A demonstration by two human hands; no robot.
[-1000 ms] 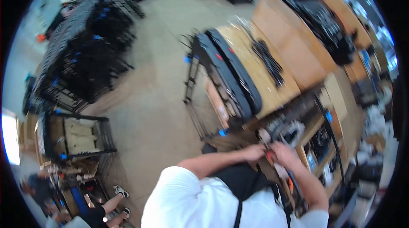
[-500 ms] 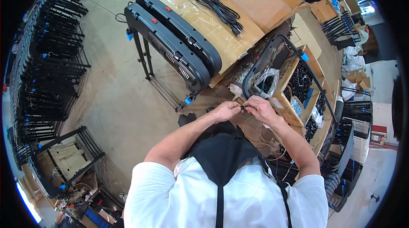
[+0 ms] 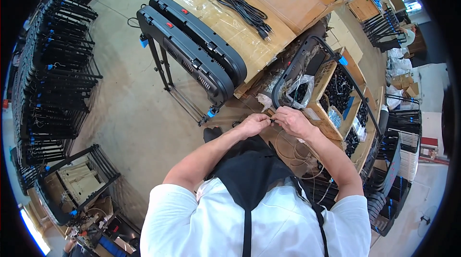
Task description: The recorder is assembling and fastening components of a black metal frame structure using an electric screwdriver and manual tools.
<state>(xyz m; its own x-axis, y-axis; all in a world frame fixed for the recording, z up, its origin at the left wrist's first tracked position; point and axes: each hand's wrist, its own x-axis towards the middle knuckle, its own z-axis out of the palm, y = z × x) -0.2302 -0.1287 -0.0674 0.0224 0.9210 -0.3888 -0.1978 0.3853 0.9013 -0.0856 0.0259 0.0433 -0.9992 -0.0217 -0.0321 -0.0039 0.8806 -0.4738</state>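
My left hand [image 3: 253, 124] and my right hand [image 3: 294, 120] meet in front of my chest, fingertips pinched together on a small dark part [image 3: 272, 121] with thin wires [image 3: 293, 151] trailing down from it. They are at the near lower corner of a black frame [image 3: 307, 60] that lies over open cardboard boxes. What exactly the small part is cannot be made out. I wear a white shirt and a black apron.
Two long black units on a stand [image 3: 192, 50] lean by a cardboard-covered table [image 3: 269, 2] bearing a coiled black cable [image 3: 242, 10]. Boxes of black parts [image 3: 341, 89] sit right. Stacks of black frames [image 3: 48, 65] line the left; more stand at the right [image 3: 403, 142].
The view has swung from the floor toward the workbench and steadied. My hands stay joined on the small part, now close to the frame's corner.
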